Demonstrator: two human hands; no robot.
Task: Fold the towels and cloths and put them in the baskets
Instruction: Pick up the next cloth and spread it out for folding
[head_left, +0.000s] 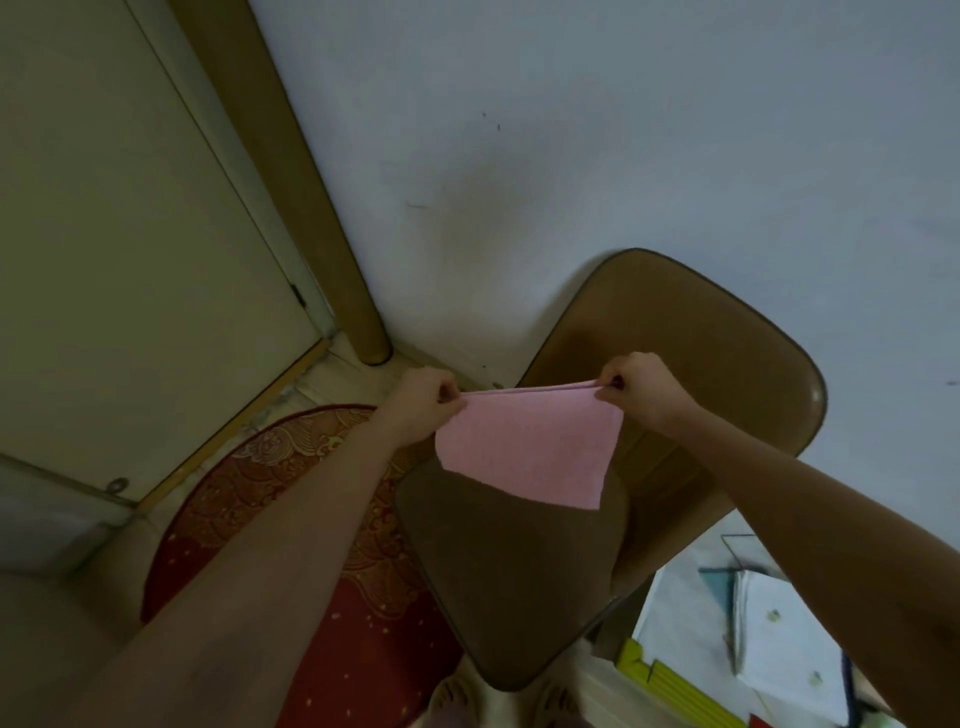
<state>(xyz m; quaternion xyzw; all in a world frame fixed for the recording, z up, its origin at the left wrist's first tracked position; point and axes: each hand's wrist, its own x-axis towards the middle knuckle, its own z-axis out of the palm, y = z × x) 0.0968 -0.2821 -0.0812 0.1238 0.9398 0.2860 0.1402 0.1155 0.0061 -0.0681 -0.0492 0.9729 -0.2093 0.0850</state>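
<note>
red rug (311, 545) at eight o'clock, left hand (423, 400) pinching the pink cloth (530, 447) by its top corner, cloth hanging doubled over the brown chair (675, 332) dead centre, right hand (636, 387) at three o'clock pinching the other corner.

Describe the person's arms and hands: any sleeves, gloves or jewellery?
Both forearms are bare as far as the frame shows, with no sleeves in view. The left hand and right hand wear no gloves. No watch, bracelet or ring is visible on either.
</note>
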